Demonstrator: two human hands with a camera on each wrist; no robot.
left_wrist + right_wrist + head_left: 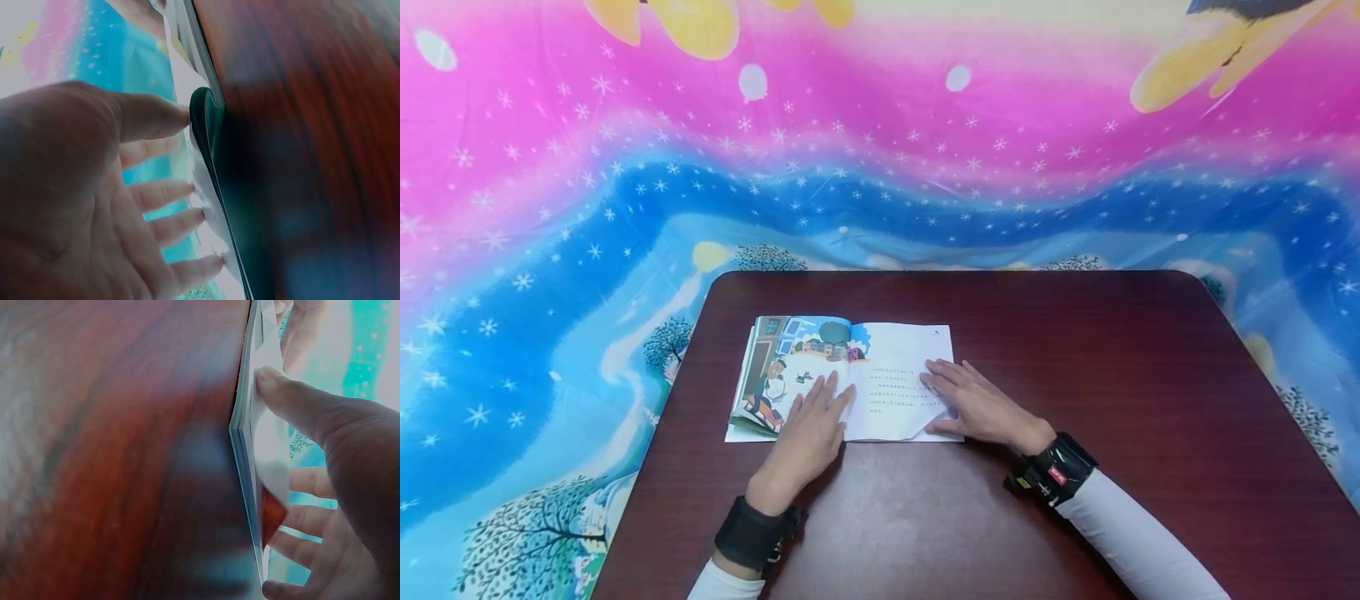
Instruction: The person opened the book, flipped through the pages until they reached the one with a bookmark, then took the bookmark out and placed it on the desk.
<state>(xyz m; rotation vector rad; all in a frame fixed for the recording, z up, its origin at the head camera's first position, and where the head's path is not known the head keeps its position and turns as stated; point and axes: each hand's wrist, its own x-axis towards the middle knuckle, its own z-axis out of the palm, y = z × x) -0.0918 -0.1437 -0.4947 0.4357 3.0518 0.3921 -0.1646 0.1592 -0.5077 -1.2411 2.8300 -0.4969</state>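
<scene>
An illustrated children's book (895, 346) lies open on a dark wooden table, a picture on its left page and mostly printed text on its right. My left hand (811, 429) rests on the left page near the fold, fingers extended and spread; in the left wrist view, its fingertips (199, 215) touch the paper. At the right page's edge is my right hand (985, 408), with extended fingers over the paper. Its thumb (294, 397) touches the page near the lower edge. The right page's lower corner (274, 515) stands raised beside the fingers, showing a reddish-orange patch.
The reddish-brown table (1112, 358) surrounds the book on all sides. Behind it hangs a pink and blue patterned cloth (880, 167). Black bands with devices sit on my left wrist (752, 533) and right wrist (1060, 468).
</scene>
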